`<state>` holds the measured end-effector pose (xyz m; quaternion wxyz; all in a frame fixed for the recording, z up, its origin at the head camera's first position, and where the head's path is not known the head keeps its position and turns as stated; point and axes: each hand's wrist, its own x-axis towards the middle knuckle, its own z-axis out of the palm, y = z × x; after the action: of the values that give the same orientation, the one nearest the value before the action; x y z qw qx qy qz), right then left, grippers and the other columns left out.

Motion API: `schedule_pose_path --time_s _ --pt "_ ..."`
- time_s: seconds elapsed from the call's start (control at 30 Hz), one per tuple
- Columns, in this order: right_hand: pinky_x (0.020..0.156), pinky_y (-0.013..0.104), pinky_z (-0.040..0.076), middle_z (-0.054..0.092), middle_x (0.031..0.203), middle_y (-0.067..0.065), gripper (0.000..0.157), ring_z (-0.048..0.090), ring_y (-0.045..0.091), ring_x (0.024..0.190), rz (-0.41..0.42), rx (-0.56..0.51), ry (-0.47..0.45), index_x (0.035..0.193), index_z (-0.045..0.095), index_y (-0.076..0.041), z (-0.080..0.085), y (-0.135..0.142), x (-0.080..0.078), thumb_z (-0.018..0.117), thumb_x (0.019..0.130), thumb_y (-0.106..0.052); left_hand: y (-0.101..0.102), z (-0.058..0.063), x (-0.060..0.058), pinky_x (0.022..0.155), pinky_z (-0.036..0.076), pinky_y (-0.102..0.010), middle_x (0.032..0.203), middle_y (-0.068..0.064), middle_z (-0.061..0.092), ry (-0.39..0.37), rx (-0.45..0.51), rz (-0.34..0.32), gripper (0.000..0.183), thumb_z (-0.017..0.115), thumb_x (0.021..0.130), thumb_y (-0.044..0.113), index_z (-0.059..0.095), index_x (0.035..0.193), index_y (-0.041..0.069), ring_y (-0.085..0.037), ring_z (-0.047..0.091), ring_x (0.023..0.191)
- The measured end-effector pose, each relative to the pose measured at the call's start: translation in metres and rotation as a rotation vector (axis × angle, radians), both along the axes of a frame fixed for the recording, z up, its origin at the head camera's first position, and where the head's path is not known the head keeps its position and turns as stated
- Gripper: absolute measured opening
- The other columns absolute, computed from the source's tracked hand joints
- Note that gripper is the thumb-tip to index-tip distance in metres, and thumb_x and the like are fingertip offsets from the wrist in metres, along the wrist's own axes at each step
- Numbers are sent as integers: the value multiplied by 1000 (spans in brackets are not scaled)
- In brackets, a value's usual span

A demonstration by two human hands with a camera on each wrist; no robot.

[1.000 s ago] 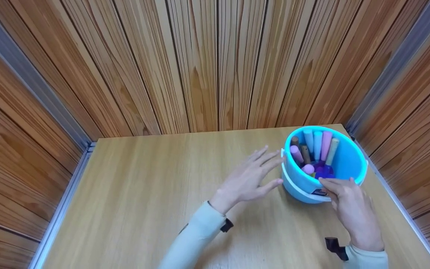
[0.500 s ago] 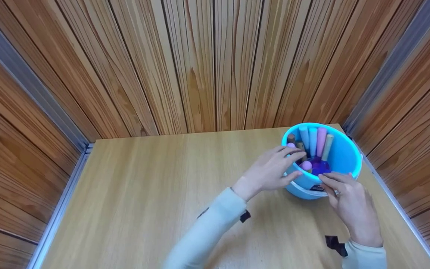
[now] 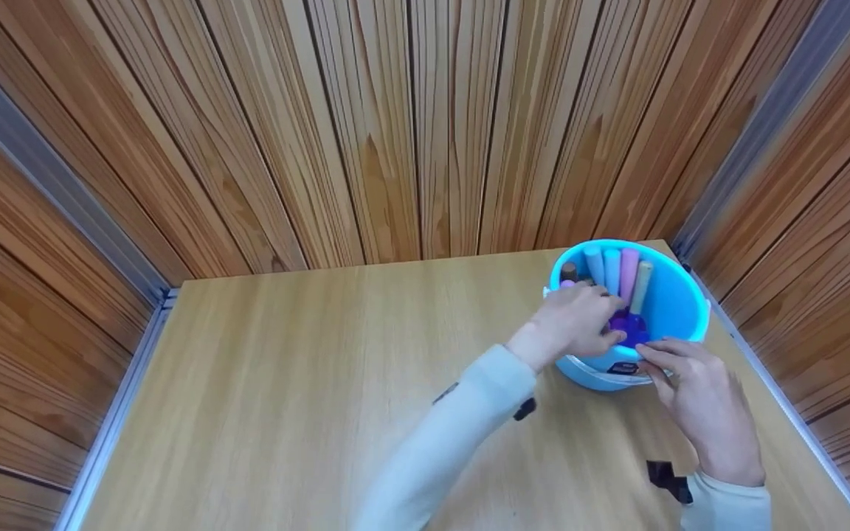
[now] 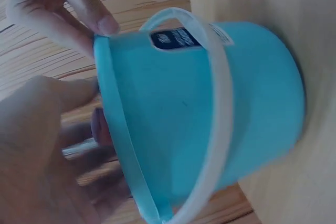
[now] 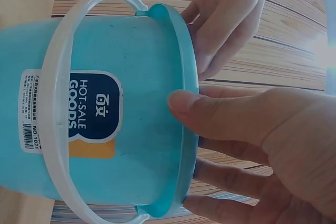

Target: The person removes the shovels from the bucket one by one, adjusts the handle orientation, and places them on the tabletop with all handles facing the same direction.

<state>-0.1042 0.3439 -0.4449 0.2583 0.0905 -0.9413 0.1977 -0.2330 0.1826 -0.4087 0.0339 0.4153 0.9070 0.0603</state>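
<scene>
A blue bucket (image 3: 668, 295) with a white handle (image 4: 223, 93) stands at the table's right side. Several rod-like pieces stick up inside it, including a pink rod (image 3: 628, 271), a beige rod (image 3: 641, 286) and light blue ones, with a purple part (image 3: 633, 326) low down. My left hand (image 3: 580, 317) is over the left rim, fingers spread and bent down into the mouth; its fingertips are partly hidden. A rounded purplish end (image 4: 100, 127) shows beside those fingers. My right hand (image 3: 709, 402) pinches the near rim, thumb (image 5: 184, 100) outside and fingers inside.
The bucket stands on a light wooden table (image 3: 322, 383). Wood-panelled walls (image 3: 395, 133) rise behind and at both sides, with grey metal strips (image 3: 750, 140) in the corners. A dark printed label (image 5: 97, 106) is on the bucket's front.
My left hand has moved right, from beside the bucket to over its rim, and its fingers have dipped inside. My right hand keeps its hold on the near rim.
</scene>
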Motion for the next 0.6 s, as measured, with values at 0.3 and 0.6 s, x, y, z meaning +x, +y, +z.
schedule_pose_path --time_s 0.3,0.6 --pt "75 59 59 77 111 26 40 75 52 101 29 -36 2 114 80 5 3 -4 -9 90 76 10 35 13 -6 87 59 -25 104 8 65 -192 -204 325 32 70 100 50 65 126 32 -9 62 93" --pt "79 61 57 77 111 26 38 74 53 102 23 -48 -26 113 80 5 4 -7 -10 89 77 11 56 25 -9 119 40 -28 125 15 65 -205 -383 517 44 68 98 56 59 138 40 -5 58 119"
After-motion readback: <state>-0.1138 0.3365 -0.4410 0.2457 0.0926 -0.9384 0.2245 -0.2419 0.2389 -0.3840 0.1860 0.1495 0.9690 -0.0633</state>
